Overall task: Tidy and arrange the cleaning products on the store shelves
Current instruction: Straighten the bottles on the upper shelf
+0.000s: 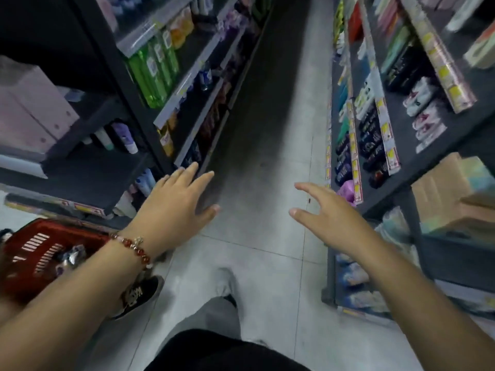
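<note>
My left hand [176, 207], with a red bead bracelet on the wrist, hovers open over the aisle floor beside the left shelving. My right hand [329, 218] is also open, fingers spread, near the lower right shelving. Neither hand holds anything. Green bottles [154, 68] stand on an upper left shelf, with orange bottles [182, 28] behind them. White and purple bottles [126, 137] sit on a lower left shelf. Dark bottles [372, 140] and white packs [423, 103] fill the right shelves. The frame is motion-blurred.
A red shopping basket [34, 253] with items sits on the floor at lower left. Pink boxes [29, 108] stand at far left. A cardboard box [450, 194] rests on the right shelf. The grey tiled aisle [257, 156] runs ahead between both shelf rows.
</note>
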Demonstrator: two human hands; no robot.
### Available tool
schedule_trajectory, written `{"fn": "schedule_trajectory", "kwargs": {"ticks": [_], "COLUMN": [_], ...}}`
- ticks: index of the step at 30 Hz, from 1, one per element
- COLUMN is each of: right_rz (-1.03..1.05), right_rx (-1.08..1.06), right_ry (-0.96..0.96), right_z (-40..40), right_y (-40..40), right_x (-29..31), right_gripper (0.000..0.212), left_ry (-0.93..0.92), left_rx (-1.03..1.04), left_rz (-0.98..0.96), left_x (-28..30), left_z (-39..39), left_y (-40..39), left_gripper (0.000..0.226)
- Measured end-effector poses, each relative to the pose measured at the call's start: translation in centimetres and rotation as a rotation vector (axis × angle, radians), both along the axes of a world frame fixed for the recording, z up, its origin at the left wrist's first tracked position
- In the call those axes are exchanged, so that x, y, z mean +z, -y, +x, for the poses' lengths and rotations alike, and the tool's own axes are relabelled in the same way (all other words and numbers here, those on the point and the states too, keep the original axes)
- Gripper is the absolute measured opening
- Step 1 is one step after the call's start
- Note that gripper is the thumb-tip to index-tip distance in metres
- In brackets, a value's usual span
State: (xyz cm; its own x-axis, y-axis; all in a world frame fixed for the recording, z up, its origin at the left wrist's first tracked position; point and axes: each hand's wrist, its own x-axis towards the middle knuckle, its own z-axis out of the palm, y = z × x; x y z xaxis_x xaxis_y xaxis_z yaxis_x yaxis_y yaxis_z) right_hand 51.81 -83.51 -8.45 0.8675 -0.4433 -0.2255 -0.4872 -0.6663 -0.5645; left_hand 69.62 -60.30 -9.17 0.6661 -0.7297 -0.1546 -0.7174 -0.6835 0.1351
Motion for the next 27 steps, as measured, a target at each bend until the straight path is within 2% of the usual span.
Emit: {"fn": "schedule_trajectory", "kwargs": {"ticks": [7,16,22,27], "right_rz": [-0.111,-0.165,-0.162,-0.136], "right_rx": [-0.055,-0.228,-0.303,-0.249], "right_ry": [0.033,0.071,0.103,0.083], "right_z": [13.7,23.9,30.9,38.5], "right_y": [10.9,25.4,36.4,47.9], "right_x": [0.1,2.6,1.5,0.7], "right_gripper": [0.058,0.058,0.061,0.062], "left_ry": [-0.017,0.076,0.147,0.162], "left_rx": [-0.067,-0.314,-0.352,-0.29], "left_rz": [-0.05,-0.02,0.057,0.078], "left_x": [-1.2,1.9,2.3,2.8], "left_z": [14.6,27.7,35.6,43.0], "left_y": [13.6,34.1,45.9,56.2], "left_gripper": [0.077,0.078,0.083,0.084]}}
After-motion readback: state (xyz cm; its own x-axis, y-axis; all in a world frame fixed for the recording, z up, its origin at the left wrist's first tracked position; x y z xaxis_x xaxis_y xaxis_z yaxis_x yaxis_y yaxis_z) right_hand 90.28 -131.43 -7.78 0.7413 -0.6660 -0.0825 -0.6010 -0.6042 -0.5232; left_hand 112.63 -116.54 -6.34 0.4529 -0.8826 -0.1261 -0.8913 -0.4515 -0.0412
